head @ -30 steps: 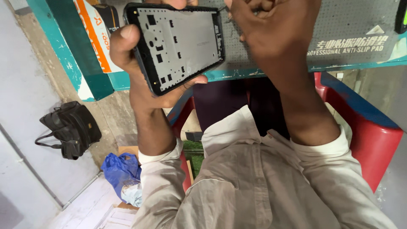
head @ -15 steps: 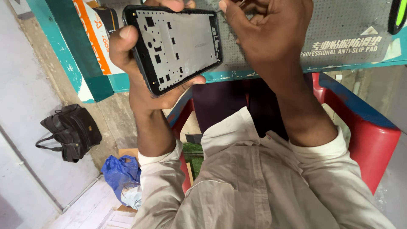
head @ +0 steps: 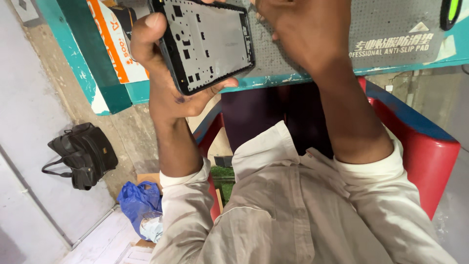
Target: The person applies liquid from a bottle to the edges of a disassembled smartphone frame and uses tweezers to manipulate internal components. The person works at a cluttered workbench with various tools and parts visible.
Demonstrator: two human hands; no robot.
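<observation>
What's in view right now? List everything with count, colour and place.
phone frame: one, black rim with grey inner plate, held up at top centre
anti-slip mat: one, grey, on the bench top right
box: one, white and orange, top left
bag: one, black, floor left
plastic bag: one, blue, floor lower left
chair: one, red, right
left hand: grips the frame
right hand: at the frame's right edge

Phone frame (head: pixel 205 44): at 11 o'clock, in the left hand (head: pixel 163 78), over the table edge.
Right hand (head: pixel 303 34): at 12 o'clock, just beside the frame, above the mat (head: pixel 391 24).
Chair (head: pixel 420 146): at 3 o'clock, below the table.
Handbag (head: pixel 80 154): at 9 o'clock, on the floor.
Plastic bag (head: pixel 139 203): at 7 o'clock, near the handbag.
</observation>
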